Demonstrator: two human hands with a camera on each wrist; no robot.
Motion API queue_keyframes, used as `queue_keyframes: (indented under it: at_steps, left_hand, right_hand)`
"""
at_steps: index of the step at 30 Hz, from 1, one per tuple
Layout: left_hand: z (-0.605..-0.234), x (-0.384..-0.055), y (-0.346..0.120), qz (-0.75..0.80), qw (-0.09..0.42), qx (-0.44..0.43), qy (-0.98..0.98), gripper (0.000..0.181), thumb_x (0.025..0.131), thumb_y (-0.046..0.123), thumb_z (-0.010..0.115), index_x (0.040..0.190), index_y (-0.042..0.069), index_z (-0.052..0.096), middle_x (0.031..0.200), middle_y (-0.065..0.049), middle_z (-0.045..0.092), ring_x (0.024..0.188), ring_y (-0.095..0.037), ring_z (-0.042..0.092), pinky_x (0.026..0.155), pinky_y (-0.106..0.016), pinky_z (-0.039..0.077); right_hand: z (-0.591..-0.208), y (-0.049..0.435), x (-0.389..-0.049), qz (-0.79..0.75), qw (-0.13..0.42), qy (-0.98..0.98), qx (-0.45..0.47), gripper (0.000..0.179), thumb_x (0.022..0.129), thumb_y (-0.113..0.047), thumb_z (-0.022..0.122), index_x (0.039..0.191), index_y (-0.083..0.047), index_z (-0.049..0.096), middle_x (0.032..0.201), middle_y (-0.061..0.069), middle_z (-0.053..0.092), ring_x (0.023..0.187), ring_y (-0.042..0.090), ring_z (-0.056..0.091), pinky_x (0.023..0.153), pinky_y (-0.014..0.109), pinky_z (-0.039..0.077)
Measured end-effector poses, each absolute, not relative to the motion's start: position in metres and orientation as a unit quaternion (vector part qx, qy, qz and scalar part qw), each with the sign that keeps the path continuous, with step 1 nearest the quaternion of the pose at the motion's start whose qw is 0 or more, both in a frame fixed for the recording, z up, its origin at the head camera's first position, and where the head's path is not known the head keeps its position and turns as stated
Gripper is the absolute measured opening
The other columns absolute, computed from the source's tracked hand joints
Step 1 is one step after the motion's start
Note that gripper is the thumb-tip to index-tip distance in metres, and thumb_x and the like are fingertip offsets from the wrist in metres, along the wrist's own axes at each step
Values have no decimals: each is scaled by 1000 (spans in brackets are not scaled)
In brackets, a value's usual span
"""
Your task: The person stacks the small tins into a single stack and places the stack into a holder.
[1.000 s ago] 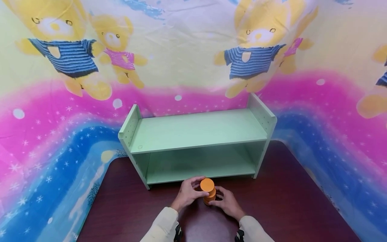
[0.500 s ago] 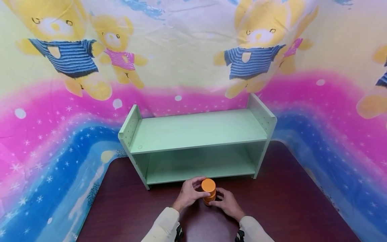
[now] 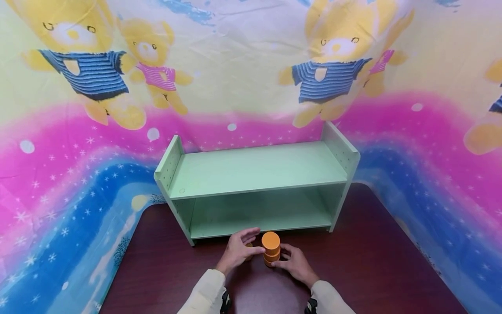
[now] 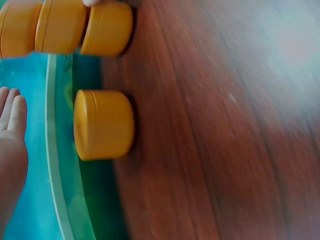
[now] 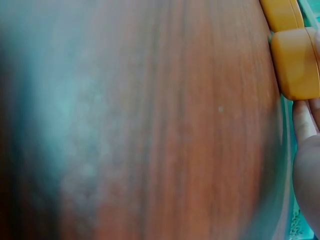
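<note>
Three round orange jars with lids stand in a stack [image 3: 271,241] in front of the shelf. My right hand [image 3: 296,264] holds the lowest jar [image 5: 296,65] from the right, thumb at its near side and fingers behind. My left hand [image 3: 236,250] is just left of the stack, fingers extended and spread from the thumb, whose tip overlaps the stack's edge in the head view. Behind it, partly hidden, a single orange jar [image 3: 249,251] stands on the table; the left wrist view shows this separate jar [image 4: 106,125] fully, next to the stacked ones.
A pale green two-tier shelf [image 3: 259,170] stands at the back of the dark red wooden table [image 3: 364,261]. A cloth with printed bears [image 3: 251,65] hangs behind and at both sides. The table's rounded far corners show either side of the shelf.
My left hand has let go of the top jar and moved slightly left, its fingers spreading. The single jar behind it has come into view. My right hand stays at the stack's base.
</note>
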State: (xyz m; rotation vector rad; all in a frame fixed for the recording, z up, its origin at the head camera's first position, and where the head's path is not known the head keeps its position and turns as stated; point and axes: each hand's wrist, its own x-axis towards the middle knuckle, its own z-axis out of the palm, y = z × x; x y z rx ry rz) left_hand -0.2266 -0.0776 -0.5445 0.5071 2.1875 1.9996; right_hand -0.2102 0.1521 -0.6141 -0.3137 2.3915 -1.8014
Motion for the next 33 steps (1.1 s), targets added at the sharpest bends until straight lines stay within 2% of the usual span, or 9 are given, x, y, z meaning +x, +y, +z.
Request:
queue_keyframes:
  at_steps: [12, 18, 26, 33]
  left_hand:
    - [-562, -227, -108, 688, 61, 149, 708, 64, 76, -3, 85, 132, -12, 57, 134, -35, 53, 126, -51, 50, 105, -54, 43]
    - [-563, -222, -114, 660, 42, 141, 737, 60, 76, -7, 83, 129, -14, 57, 131, -34, 56, 124, -48, 53, 104, -54, 43]
    - [-544, -208, -117, 630, 30, 130, 765, 59, 77, -6, 82, 129, -17, 56, 131, -35, 56, 125, -51, 51, 104, -58, 41]
    - [-569, -216, -116, 622, 18, 118, 774, 63, 74, -8, 83, 130, -16, 56, 132, -33, 56, 126, -50, 51, 103, -58, 42]
  right_hand:
    - [-614, 151, -212, -606, 79, 787, -85, 72, 76, -16, 89, 134, 9, 54, 132, 28, 56, 122, 46, 56, 93, 39, 56]
    - [-613, 149, -211, -608, 86, 785, -80, 73, 76, -15, 88, 135, 10, 52, 133, 29, 55, 122, 47, 56, 93, 38, 56]
    - [-613, 152, -211, -609, 83, 784, -88, 72, 77, -14, 87, 135, 12, 51, 133, 31, 54, 122, 48, 55, 92, 39, 56]
    - [-614, 152, -211, -612, 88, 781, -88, 73, 78, -15, 87, 135, 11, 51, 133, 30, 55, 123, 47, 55, 93, 37, 56]
